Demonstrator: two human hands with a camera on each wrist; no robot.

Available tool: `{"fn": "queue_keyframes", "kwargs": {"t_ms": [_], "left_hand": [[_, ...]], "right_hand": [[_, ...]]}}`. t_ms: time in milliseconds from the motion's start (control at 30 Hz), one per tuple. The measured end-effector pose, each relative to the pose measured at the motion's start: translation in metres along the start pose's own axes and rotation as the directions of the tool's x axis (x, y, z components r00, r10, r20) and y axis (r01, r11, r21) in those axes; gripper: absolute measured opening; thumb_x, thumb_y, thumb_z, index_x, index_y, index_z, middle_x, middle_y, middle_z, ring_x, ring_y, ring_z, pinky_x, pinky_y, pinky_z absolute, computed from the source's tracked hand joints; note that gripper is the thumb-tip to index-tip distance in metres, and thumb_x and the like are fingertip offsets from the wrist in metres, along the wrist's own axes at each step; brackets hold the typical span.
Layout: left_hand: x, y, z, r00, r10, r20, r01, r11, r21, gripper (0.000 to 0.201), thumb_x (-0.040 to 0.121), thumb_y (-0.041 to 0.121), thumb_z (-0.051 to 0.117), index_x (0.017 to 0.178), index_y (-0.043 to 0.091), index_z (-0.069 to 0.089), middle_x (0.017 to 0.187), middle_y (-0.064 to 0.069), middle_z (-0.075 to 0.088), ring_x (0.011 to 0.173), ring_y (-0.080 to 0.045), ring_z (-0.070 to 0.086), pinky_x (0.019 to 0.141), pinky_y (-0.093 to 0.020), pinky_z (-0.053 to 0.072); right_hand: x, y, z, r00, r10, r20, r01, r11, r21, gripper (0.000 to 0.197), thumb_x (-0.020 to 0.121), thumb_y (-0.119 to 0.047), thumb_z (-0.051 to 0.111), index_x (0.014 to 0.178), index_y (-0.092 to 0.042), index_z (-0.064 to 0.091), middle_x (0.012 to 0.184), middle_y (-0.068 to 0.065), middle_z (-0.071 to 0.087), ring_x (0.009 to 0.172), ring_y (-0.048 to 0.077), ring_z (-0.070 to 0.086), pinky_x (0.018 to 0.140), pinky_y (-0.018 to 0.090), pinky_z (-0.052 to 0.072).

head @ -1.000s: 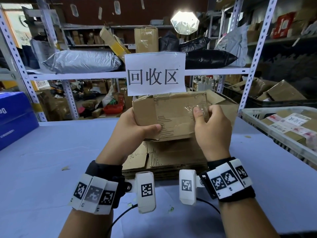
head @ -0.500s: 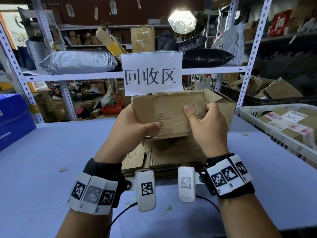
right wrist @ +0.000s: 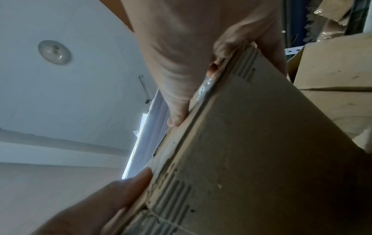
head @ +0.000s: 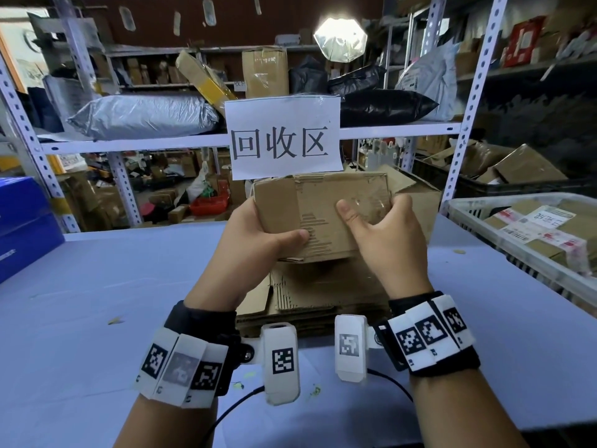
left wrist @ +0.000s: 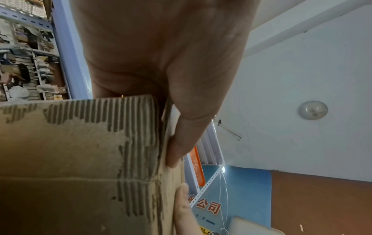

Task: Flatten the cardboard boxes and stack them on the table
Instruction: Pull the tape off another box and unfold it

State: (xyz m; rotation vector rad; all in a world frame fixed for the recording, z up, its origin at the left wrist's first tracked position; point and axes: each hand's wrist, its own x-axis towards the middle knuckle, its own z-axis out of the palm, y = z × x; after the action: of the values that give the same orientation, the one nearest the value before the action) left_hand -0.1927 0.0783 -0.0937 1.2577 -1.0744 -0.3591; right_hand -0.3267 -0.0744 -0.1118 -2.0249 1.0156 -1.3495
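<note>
Cardboard box (head: 319,215): being held upright in the air above the table, between both hands, over the pile of flattened cardboard (head: 323,292); it is still box-shaped, so flattening is not yet done.
Surface: brown corrugated board, outer paper torn away in strips showing ribbed flutes; a crinkled patch of clear tape (head: 368,205) is clinging near the right hand.
Left hand (head: 258,240): gripping the box's left end, thumb lying across the front face, fingers wrapping behind; probably steadying it so the other hand can work.
Right hand (head: 387,240): clasping the right end, thumb pressing flat on the front beside the tape, fingers curling round the edge; I judge it is feeling for the tape seam or bracing to collapse the box.
Flattened cardboard: lying stacked on the table directly below, ragged edges, ready to receive this one.
Table (head: 97,286): covered in smooth pale blue-lilac sheet.
White crate (head: 468,221): standing at the right, holding labelled parcels.
Paper sign (head: 284,140): hanging on the shelf behind.
</note>
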Motion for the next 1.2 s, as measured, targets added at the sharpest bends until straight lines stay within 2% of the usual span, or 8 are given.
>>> {"fn": "queue_keyframes", "kwargs": {"t_ms": [167,333,433,533,633,833,1133,1200], "left_hand": [[-0.001,-0.001,-0.001,1.000,0.006,0.013,-0.006,1.000,0.024,0.047,0.082,-0.005,0.079,0.114,0.025,0.065,0.106,0.009,0.078,0.100,-0.013,0.075,0.079,-0.032,0.063],[-0.001,0.000,0.002,1.000,0.015,0.025,-0.016,1.000,0.011,0.046,0.077,0.003,0.081,0.115,0.025,0.066,0.107,0.006,0.078,0.100,-0.015,0.075,0.079,-0.032,0.063],[-0.002,0.000,0.004,1.000,0.016,0.023,-0.016,1.000,-0.009,0.046,0.075,0.006,0.081,0.115,0.023,0.066,0.108,0.005,0.078,0.100,-0.015,0.075,0.076,-0.030,0.062],[-0.002,-0.002,0.005,1.000,0.019,0.009,-0.019,1.000,-0.005,0.046,0.079,0.000,0.080,0.116,0.023,0.066,0.110,0.004,0.077,0.103,-0.015,0.074,0.076,-0.031,0.062],[-0.001,-0.004,0.003,1.000,0.010,-0.016,-0.010,1.000,-0.004,0.046,0.080,-0.005,0.079,0.113,0.026,0.067,0.107,0.006,0.078,0.100,-0.015,0.075,0.072,-0.029,0.062],[-0.002,-0.003,0.001,1.000,0.009,-0.024,-0.009,1.000,-0.017,0.044,0.082,-0.007,0.076,0.110,0.025,0.067,0.103,0.009,0.078,0.095,-0.012,0.076,0.069,-0.027,0.061],[-0.004,-0.003,-0.002,0.999,0.015,-0.047,-0.017,0.999,-0.042,0.042,0.082,-0.006,0.077,0.113,0.021,0.066,0.104,0.005,0.078,0.097,-0.014,0.075,0.073,-0.027,0.061],[-0.004,-0.004,-0.003,0.998,0.018,-0.066,-0.021,0.999,-0.038,0.042,0.083,-0.007,0.076,0.114,0.019,0.066,0.106,0.004,0.078,0.099,-0.014,0.075,0.076,-0.027,0.061]], "right_hand": [[0.004,0.004,0.004,0.999,-0.010,-0.032,0.011,0.999,0.038,0.045,0.095,-0.058,0.052,0.096,-0.015,0.040,0.077,-0.007,0.048,0.066,0.007,0.044,0.052,0.029,0.029],[0.008,0.011,0.000,0.999,-0.003,-0.048,0.004,1.000,0.027,0.036,0.104,-0.047,0.040,0.096,-0.012,0.043,0.074,-0.009,0.045,0.068,0.017,0.043,0.052,0.033,0.026],[0.007,0.013,-0.001,1.000,-0.001,-0.010,0.002,0.996,0.086,0.040,0.102,-0.053,0.039,0.098,-0.014,0.045,0.079,-0.008,0.050,0.080,0.023,0.052,0.062,0.035,0.032],[0.003,0.012,0.002,0.995,0.006,0.099,-0.020,0.989,0.148,0.053,0.087,-0.067,0.055,0.105,-0.019,0.043,0.094,-0.007,0.055,0.085,0.016,0.054,0.068,0.032,0.040],[0.003,0.014,0.004,0.997,0.004,0.079,-0.016,0.988,0.151,0.049,0.088,-0.060,0.062,0.104,-0.018,0.045,0.088,-0.007,0.055,0.077,0.012,0.054,0.061,0.031,0.039],[0.003,0.014,0.005,0.998,-0.052,-0.020,0.053,0.996,0.076,0.038,0.099,-0.050,0.050,0.098,-0.012,0.046,0.076,-0.009,0.048,0.072,0.019,0.048,0.061,0.034,0.034],[0.003,0.015,0.004,0.999,-0.022,-0.046,0.029,0.987,0.161,0.036,0.106,-0.044,0.038,0.076,-0.025,0.045,0.063,-0.007,0.048,0.060,0.004,0.046,0.053,0.030,0.030],[0.001,0.012,0.005,0.999,-0.012,-0.053,0.022,0.980,0.197,0.039,0.106,-0.048,0.033,0.081,-0.026,0.053,0.065,-0.012,0.051,0.062,-0.002,0.050,0.057,0.025,0.034]]}}
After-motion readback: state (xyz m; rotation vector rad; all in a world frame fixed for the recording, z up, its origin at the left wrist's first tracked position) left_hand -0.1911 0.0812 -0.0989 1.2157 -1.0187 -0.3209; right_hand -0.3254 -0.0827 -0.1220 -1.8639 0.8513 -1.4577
